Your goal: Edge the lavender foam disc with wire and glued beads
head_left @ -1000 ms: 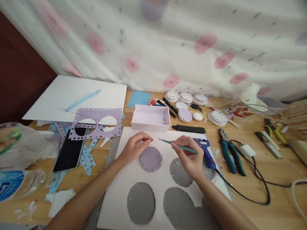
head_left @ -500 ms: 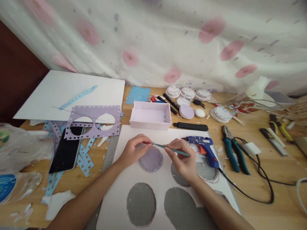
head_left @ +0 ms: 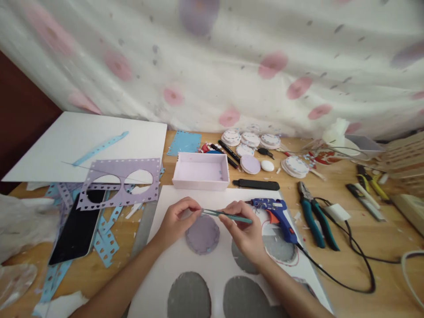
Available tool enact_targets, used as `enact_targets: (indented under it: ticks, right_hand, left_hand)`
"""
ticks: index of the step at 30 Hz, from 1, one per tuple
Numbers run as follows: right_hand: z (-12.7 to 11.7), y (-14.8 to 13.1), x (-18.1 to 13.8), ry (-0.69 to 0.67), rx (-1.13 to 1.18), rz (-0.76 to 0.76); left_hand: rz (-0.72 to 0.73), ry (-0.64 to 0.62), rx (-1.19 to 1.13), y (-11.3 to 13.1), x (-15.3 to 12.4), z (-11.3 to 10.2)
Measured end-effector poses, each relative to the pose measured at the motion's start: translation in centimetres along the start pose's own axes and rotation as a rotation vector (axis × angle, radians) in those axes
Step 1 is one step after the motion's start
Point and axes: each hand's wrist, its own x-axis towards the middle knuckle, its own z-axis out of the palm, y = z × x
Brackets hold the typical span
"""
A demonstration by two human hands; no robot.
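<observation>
My right hand (head_left: 241, 221) grips a pair of teal tweezers (head_left: 236, 217), its tips pointing left. At those tips, the thumb and forefinger of my left hand (head_left: 181, 221) are pinched together on something too small to make out. Just below both hands lies a round lilac disc (head_left: 202, 236) with small pale and bluish bits around its edge. The disc rests on a white board (head_left: 217, 274) that has several round holes cut through it, showing grey beneath.
Behind the hands stands an open pale lilac box (head_left: 201, 179). A blue glue gun (head_left: 274, 214) lies to the right, near teal-handled pliers (head_left: 316, 221). On the left are a phone (head_left: 77, 232) and a purple cut-out sheet (head_left: 122, 172). Decorated white discs (head_left: 294, 167) sit at the back.
The view has shifted, so the table things sit lower and slightly left. Both hands stay over the disc; the tweezers' two arms now show apart near the left fingertips.
</observation>
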Motion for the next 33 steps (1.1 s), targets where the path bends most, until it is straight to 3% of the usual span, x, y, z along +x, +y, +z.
enact_targets:
  ticks: [25,30,33]
  right_hand:
    - [-0.3,-0.5,-0.1,0.026,-0.056,0.030]
    - [-0.2,-0.7,0.0,0.065,-0.059,-0.035]
    - [-0.4,-0.8,0.0,0.107,-0.118,-0.150]
  left_hand:
    - [-0.002,-0.051,0.056,0.7,-0.1,0.1]
    - [-0.012,-0.031,0.043,0.5,0.0,0.1]
    - [-0.018,-0.016,0.025,0.2,-0.1,0.0]
